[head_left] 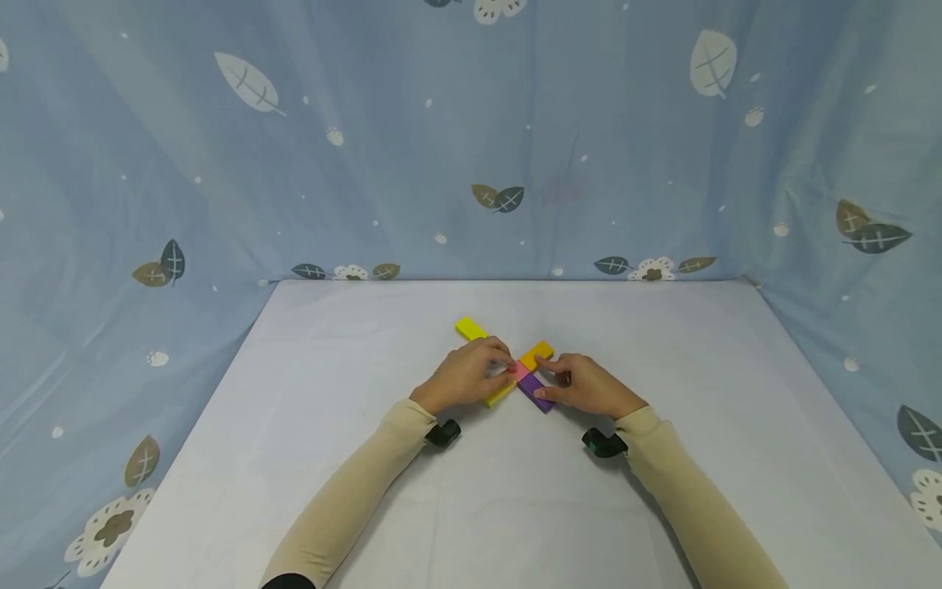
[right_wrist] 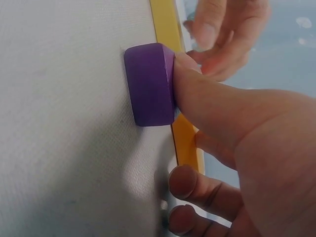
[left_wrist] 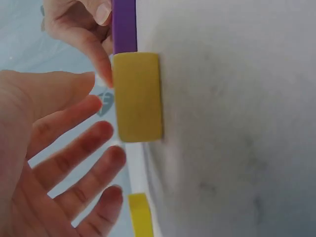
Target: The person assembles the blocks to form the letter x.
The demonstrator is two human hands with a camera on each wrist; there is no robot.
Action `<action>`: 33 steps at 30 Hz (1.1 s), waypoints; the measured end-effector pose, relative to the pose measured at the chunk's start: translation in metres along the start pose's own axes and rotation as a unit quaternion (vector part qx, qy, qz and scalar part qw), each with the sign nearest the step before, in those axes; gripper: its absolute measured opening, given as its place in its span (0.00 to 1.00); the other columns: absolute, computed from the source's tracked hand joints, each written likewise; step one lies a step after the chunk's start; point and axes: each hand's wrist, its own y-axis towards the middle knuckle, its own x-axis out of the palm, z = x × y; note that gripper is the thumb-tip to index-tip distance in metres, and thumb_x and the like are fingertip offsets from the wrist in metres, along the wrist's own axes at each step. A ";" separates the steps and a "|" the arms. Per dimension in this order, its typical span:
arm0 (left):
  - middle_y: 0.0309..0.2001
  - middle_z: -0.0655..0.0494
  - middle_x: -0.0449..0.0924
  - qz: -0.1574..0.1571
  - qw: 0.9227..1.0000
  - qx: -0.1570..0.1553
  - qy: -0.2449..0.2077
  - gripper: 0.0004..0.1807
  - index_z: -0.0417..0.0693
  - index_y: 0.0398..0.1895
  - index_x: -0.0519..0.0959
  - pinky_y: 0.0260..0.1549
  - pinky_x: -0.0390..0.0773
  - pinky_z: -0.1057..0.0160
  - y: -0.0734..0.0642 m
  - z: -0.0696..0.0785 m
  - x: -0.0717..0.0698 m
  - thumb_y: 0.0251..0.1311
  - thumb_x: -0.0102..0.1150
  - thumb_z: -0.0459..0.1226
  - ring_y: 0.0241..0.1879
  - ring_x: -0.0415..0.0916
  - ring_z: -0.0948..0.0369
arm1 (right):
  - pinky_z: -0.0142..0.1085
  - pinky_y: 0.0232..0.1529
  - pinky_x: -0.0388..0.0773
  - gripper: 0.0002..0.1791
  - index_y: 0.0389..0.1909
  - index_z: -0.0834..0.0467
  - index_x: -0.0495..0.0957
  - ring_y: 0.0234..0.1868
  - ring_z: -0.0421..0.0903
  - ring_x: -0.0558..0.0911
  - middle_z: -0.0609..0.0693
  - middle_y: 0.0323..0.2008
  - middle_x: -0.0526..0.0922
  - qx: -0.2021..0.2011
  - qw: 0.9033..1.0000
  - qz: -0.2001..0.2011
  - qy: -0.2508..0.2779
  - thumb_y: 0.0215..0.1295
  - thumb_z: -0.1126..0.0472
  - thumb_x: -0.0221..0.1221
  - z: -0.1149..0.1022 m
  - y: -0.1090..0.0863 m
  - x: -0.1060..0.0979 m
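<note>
Several coloured blocks lie end to end in a cross-like figure on the white table. A pink block [head_left: 521, 371] is in the middle, partly hidden by my left hand [head_left: 467, 375], whose fingertips are right at it. In the left wrist view those fingers are spread, beside a yellow block [left_wrist: 138, 97]. My right hand [head_left: 589, 384] has its thumb against the side of the purple block [right_wrist: 150, 86]. Its index finger touches the orange block [head_left: 537, 355] behind. Beyond the left hand lies a bright yellow block [head_left: 471, 328], its near end covered.
White cloth covers the table [head_left: 353, 343]. A blue patterned curtain [head_left: 412, 147] hangs along its back and sides. Each wrist carries a small black camera [head_left: 603, 442] just above the tabletop.
</note>
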 end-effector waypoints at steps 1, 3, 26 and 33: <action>0.54 0.58 0.83 0.006 1.000 -0.002 -0.001 0.13 0.52 0.51 0.88 0.56 0.82 0.56 0.000 0.001 -0.001 0.70 0.63 0.45 0.54 0.81 0.58 | 0.30 0.27 0.62 0.36 0.70 0.63 0.73 0.29 0.43 0.68 0.47 0.25 0.68 -0.002 1.000 0.000 0.000 0.65 0.53 0.71 0.000 0.000 0.000; 0.55 0.58 0.83 0.014 1.000 -0.012 -0.009 0.13 0.52 0.51 0.88 0.60 0.81 0.54 -0.001 0.002 -0.005 0.70 0.64 0.45 0.56 0.80 0.57 | 0.30 0.27 0.63 0.36 0.70 0.63 0.73 0.29 0.43 0.68 0.48 0.25 0.69 -0.001 1.000 0.001 -0.001 0.65 0.53 0.71 0.000 0.000 -0.001; 0.59 0.49 0.80 0.031 0.993 -0.040 -0.108 0.21 0.45 0.58 0.83 0.65 0.75 0.41 -0.009 -0.026 -0.065 0.63 0.72 0.39 0.60 0.77 0.45 | 0.31 0.29 0.63 0.35 0.70 0.59 0.74 0.32 0.45 0.69 0.48 0.27 0.70 0.036 0.999 -0.003 -0.002 0.64 0.52 0.71 -0.004 -0.002 0.001; 0.62 0.49 0.76 0.036 0.993 -0.056 -0.102 0.22 0.50 0.59 0.84 0.65 0.75 0.41 -0.005 -0.034 -0.072 0.62 0.73 0.39 0.62 0.75 0.44 | 0.31 0.29 0.64 0.35 0.70 0.59 0.74 0.33 0.45 0.69 0.49 0.28 0.72 0.038 0.999 -0.003 0.001 0.65 0.52 0.71 -0.004 -0.001 0.002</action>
